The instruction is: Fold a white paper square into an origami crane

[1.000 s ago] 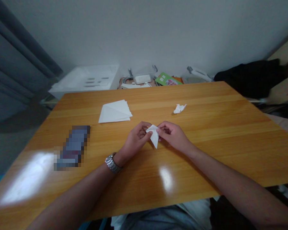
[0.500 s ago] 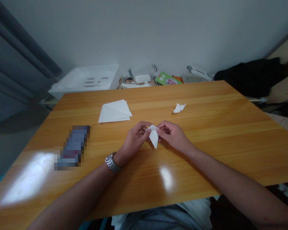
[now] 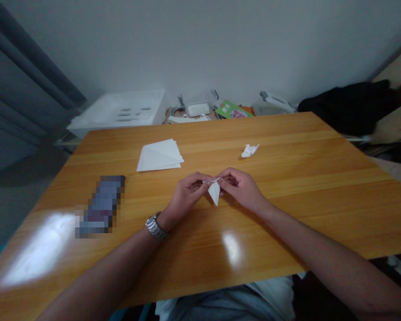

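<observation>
Between my hands is a small folded white paper (image 3: 214,192), its pointed end toward me. My left hand (image 3: 189,191) pinches its left edge between thumb and fingers; a metal watch (image 3: 156,226) circles that wrist. On the other edge, my right hand (image 3: 238,185) pinches the paper, thumb on the near side. The paper's upper part is mostly covered by my fingers. Beyond my right hand sits a small folded paper figure (image 3: 250,150). A short stack of white paper sheets (image 3: 160,155) lies beyond my left hand.
A blurred-out phone-like object (image 3: 103,204) lies on the wooden table (image 3: 307,169) at left. Behind the far edge stand a white tray-like box (image 3: 120,109), a green booklet (image 3: 233,110) and assorted items. Dark cloth (image 3: 349,107) is heaped at far right.
The paper's top flap, raised in a point before, is now folded down to a narrow curved edge. My left fingers have stretched across toward the right along that edge.
</observation>
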Demonstrator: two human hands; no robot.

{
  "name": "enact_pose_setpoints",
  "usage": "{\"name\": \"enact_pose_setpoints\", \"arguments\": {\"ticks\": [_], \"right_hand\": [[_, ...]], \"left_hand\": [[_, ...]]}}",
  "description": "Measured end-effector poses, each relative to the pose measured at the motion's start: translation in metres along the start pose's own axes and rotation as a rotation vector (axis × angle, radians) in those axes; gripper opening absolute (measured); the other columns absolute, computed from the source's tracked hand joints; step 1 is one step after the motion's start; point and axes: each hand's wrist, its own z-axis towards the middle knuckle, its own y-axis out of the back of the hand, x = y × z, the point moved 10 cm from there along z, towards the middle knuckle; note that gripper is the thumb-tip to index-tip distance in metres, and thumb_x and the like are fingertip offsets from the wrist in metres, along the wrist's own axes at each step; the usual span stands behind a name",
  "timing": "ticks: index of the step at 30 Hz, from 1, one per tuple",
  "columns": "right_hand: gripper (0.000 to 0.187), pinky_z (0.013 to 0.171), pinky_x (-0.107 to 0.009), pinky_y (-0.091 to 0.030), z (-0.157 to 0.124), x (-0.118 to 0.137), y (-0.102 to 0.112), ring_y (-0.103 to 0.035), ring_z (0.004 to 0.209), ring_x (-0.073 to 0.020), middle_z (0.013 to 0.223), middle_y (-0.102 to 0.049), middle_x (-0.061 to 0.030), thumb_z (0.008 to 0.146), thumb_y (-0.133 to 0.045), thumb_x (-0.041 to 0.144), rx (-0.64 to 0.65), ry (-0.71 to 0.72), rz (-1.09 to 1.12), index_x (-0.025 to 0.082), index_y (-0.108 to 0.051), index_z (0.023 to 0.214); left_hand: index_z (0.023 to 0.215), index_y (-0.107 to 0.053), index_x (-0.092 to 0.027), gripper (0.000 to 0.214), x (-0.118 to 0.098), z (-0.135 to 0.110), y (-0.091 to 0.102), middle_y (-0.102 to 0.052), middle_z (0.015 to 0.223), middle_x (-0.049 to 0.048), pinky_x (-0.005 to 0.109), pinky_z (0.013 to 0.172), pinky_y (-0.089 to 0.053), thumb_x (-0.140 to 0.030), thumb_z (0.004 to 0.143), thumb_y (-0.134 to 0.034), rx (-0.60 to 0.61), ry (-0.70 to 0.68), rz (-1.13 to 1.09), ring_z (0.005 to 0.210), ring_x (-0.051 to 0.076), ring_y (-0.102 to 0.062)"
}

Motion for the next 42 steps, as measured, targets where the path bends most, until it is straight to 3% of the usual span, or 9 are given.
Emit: {"name": "enact_pose_setpoints", "arguments": {"ticks": [6, 12, 16, 30, 35, 42], "right_hand": [[0.024, 0.067, -0.030, -0.060, -0.002, 0.005, -0.003, -0.070, 0.070, -0.0166, 0.080, -0.073, -0.0022, 0.091, -0.069, 0.044, 0.020, 0.031, -0.058, 0.020, -0.067, 0.090], [0.021, 0.068, -0.030, -0.058, -0.002, 0.006, -0.003, -0.070, 0.074, -0.0174, 0.085, -0.073, -0.0020, 0.093, -0.067, 0.040, 0.024, 0.078, -0.129, 0.023, -0.066, 0.105], [0.019, 0.068, -0.030, -0.057, -0.003, 0.005, -0.004, -0.069, 0.074, -0.0171, 0.084, -0.072, -0.0016, 0.094, -0.066, 0.040, 0.027, 0.083, -0.134, 0.023, -0.064, 0.101], [0.015, 0.068, -0.029, -0.057, -0.005, 0.008, -0.007, -0.069, 0.074, -0.0164, 0.085, -0.071, -0.0015, 0.095, -0.066, 0.038, 0.023, 0.124, -0.143, 0.023, -0.063, 0.097], [0.019, 0.070, -0.031, -0.058, -0.004, 0.004, -0.007, -0.070, 0.077, -0.0178, 0.089, -0.073, -0.0029, 0.094, -0.066, 0.040, 0.034, 0.087, -0.108, 0.023, -0.062, 0.102], [0.022, 0.070, -0.031, -0.061, -0.003, -0.006, -0.012, -0.071, 0.078, -0.0173, 0.090, -0.072, -0.0019, 0.091, -0.070, 0.042, 0.070, 0.010, 0.042, 0.024, -0.061, 0.101]], "left_hand": [[0.100, -0.073, -0.016, 0.023, 0.001, 0.000, 0.005, -0.077, 0.098, 0.0068, 0.027, 0.081, -0.060, -0.037, 0.092, -0.071, -0.064, 0.013, 0.044, 0.088, 0.018, -0.073], [0.101, -0.068, -0.016, 0.023, 0.005, -0.001, 0.000, -0.073, 0.090, 0.0038, 0.023, 0.069, -0.057, -0.036, 0.090, -0.071, -0.043, 0.044, 0.023, 0.077, 0.014, -0.069], [0.100, -0.064, -0.017, 0.023, 0.005, -0.001, -0.001, -0.068, 0.084, 0.0019, 0.021, 0.063, -0.052, -0.036, 0.089, -0.071, -0.047, 0.056, 0.023, 0.071, 0.012, -0.065], [0.101, -0.061, -0.017, 0.019, 0.000, 0.000, -0.004, -0.066, 0.087, 0.0020, 0.022, 0.066, -0.051, -0.031, 0.091, -0.068, -0.031, 0.041, -0.025, 0.073, 0.012, -0.062], [0.105, -0.060, -0.017, 0.023, 0.001, 0.000, -0.007, -0.067, 0.096, 0.0042, 0.025, 0.073, -0.054, -0.033, 0.091, -0.069, -0.004, 0.046, -0.081, 0.083, 0.015, -0.065], [0.107, -0.058, -0.018, 0.023, 0.003, -0.001, -0.008, -0.067, 0.094, 0.0037, 0.027, 0.073, -0.054, -0.036, 0.094, -0.067, 0.037, 0.073, -0.130, 0.082, 0.016, -0.066]]}}
